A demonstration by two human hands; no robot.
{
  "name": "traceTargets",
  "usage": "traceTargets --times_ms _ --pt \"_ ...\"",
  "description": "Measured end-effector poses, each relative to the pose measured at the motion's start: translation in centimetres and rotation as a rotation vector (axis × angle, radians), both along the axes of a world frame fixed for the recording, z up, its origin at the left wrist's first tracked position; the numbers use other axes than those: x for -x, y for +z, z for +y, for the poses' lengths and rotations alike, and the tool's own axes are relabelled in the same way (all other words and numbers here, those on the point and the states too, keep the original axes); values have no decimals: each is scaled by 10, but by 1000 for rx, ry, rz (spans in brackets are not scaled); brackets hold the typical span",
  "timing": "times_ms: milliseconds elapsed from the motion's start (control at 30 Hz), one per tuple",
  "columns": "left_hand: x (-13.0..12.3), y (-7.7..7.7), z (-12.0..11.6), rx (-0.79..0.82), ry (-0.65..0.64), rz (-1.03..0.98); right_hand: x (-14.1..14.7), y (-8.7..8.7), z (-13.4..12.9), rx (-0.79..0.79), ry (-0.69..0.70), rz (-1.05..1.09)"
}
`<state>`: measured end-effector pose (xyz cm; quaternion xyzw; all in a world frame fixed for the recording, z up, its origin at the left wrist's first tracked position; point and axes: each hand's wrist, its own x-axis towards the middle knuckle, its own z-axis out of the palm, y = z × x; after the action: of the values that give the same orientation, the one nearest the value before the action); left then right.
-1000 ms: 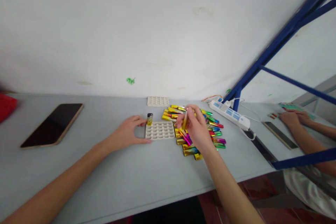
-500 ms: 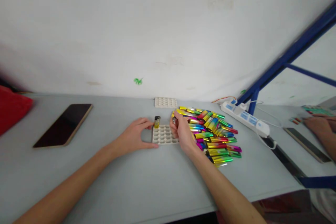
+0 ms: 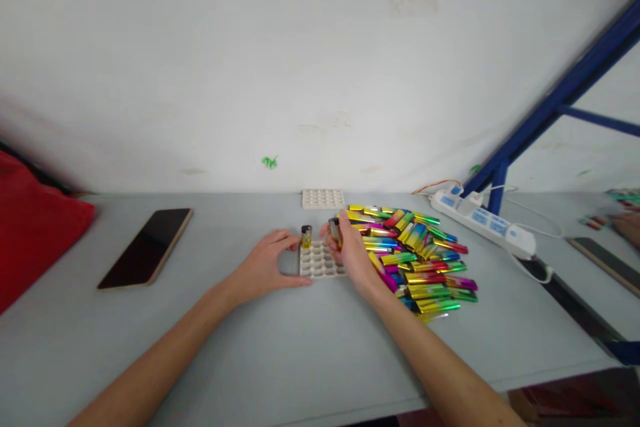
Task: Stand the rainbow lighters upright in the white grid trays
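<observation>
A white tray with rows of round hollows lies on the table in front of me. One lighter, black-topped with a yellow body, stands upright in its far left corner. My left hand grips the tray's left side, thumb at the near corner and fingertips by the standing lighter. Over the tray's right side, my right hand is closed around another lighter, its dark top pointing up. Just right of that hand spreads a pile of shiny multicoloured lighters.
A second white tray lies near the wall. On the left are a phone and a red bag-like item. A power strip with cables lies right, beside a blue metal frame. Another person's hand shows at far right.
My right hand has turned the lighter upright, so its dark top now shows above the fingers. My left hand stays at the tray. The whole view has shifted slightly.
</observation>
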<state>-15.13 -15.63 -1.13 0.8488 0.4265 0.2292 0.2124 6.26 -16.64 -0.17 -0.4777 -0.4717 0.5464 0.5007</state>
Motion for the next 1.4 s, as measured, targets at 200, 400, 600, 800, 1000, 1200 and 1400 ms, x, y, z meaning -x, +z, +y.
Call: traceTargets --times_ms 200,400,600,800,1000,1200,1400 --pt "0 -1 -1 1 -5 -2 -7 6 -9 -395 -24 -426" --pt "-1 1 -2 22 -2 4 -11 10 -13 -750 -12 -773" --pt "-1 3 -3 15 -4 22 -11 5 -15 -839 -53 -865" --pt "0 0 -1 14 -19 21 -10 3 -12 -741 110 -984" --pt "-1 -1 1 22 5 25 -14 11 -8 -711 157 -1079" --pt "0 -2 3 12 11 38 -6 18 -8 -686 168 -1243" --pt "1 -2 4 6 18 32 -6 14 -9 -675 249 -1318"
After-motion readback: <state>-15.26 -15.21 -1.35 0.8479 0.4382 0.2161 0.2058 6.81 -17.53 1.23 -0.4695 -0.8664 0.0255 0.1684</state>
